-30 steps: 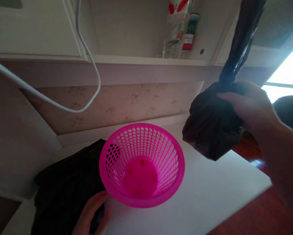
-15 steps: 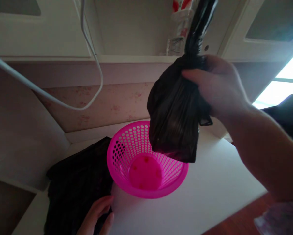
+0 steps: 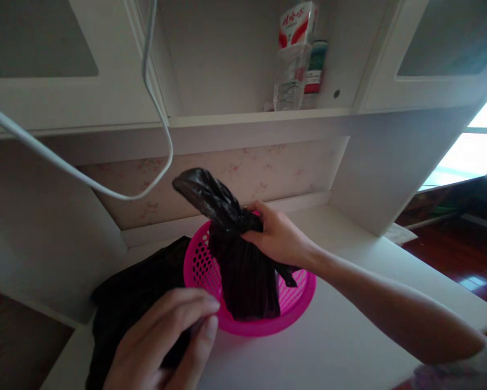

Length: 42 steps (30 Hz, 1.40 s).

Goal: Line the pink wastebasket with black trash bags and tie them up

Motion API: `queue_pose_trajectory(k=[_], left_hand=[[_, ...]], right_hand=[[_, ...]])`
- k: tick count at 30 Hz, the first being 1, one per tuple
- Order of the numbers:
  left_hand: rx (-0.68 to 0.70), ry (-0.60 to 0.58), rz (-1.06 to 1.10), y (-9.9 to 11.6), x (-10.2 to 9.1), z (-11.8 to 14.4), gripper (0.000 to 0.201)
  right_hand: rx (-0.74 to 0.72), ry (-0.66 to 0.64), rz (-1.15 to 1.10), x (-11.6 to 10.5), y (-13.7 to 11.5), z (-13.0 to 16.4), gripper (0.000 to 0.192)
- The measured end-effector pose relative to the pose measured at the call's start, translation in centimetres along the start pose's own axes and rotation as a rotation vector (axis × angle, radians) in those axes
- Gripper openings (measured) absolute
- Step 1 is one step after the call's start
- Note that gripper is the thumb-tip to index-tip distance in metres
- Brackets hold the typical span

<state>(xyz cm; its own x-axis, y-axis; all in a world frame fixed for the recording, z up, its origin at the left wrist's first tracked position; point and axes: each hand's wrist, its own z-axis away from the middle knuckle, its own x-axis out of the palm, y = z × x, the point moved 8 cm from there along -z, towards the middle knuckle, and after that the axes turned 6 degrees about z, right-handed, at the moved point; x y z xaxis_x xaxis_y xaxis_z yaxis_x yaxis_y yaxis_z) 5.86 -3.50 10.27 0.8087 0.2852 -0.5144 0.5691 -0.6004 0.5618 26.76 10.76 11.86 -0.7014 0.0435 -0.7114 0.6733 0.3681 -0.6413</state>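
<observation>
The right hand (image 3: 278, 233) has its grip closed round the twisted neck of a black, shiny plastic bag (image 3: 249, 281), whose full lower part is over or inside a round, bright pink, perforated plastic basket (image 3: 251, 328) on the white worktop (image 3: 328, 341). At near left, the left hand (image 3: 157, 336) curls, its grip narrow; whether it holds anything, I cannot tell. Best keep the neck pinched, the bag's base clear of the rim, and lower gently.
</observation>
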Motion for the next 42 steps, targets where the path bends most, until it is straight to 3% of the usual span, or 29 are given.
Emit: queue_pose_trajectory(k=[3, 6, 12, 15, 17, 27, 34, 38, 42], left_hand=[[0.079, -0.159, -0.082, 1.1, 3.3, -4.3, 0.021], [0.067, -0.285, -0.125, -0.3, 6.7, -6.6, 0.03], [-0.024, -0.375, -0.205, -3.3, 9.2, -7.5, 0.032], [-0.092, -0.433, -0.229, -4.0, 9.4, -7.7, 0.027], [-0.111, -0.464, -0.238, -4.2, 9.4, -7.8, 0.026], [0.0, -0.524, -0.283, -4.3, 8.6, -8.0, 0.025], [0.024, -0.511, -0.233, -6.2, 5.1, -7.9, 0.026], [-0.027, -0.457, -0.199, -6.2, 3.7, -7.6, 0.026], [-0.087, -0.38, -0.13, -4.6, 4.8, -7.7, 0.036]], right_hand=[[-0.044, -0.07, 0.046, 1.7, 0.5, 0.8, 0.058], [-0.086, -0.133, 0.089, 2.6, 0.6, 1.4, 0.077], [-0.119, -0.427, -0.017, 4.4, 1.4, 1.5, 0.041], [-0.173, -0.567, -0.027, 5.3, 1.6, 1.7, 0.047], [-0.204, -0.571, 0.041, 5.2, 1.8, 1.6, 0.046], [-0.272, -0.46, 0.372, 2.8, 1.8, 1.1, 0.021], [-0.213, -0.318, 0.582, 1.0, 4.7, -0.3, 0.03], [-0.288, -0.259, 0.522, 0.0, 4.4, -0.1, 0.028], [-0.519, -0.208, 0.316, 0.3, 1.5, 0.9, 0.048]])
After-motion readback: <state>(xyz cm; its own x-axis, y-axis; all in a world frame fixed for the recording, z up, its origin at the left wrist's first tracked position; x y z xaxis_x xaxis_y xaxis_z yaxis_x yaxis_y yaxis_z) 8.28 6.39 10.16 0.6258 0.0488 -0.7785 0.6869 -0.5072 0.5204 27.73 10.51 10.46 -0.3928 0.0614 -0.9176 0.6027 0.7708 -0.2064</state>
